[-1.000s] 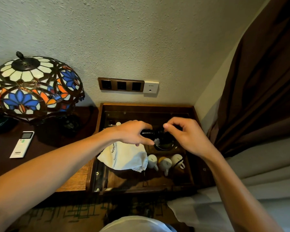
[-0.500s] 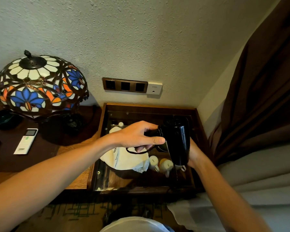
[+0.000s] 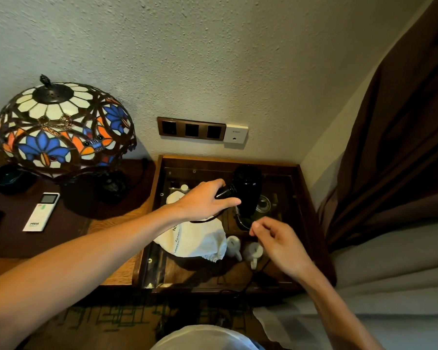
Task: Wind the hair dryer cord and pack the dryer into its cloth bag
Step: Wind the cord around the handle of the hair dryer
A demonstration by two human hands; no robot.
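The left hand [image 3: 208, 200] covers the hair dryer [image 3: 247, 189] handle. The cord [image 3: 239, 221] is too thin to trace past the right hand [image 3: 276, 242]. Cloth bag [image 3: 195, 239] lettering is partly hidden.

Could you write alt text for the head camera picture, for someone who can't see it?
A person's left hand holds a black hair dryer by its handle over a wooden tray, while the right hand pinches its cord. A white cloth bag lies in the tray; a stained-glass lamp stands at left.
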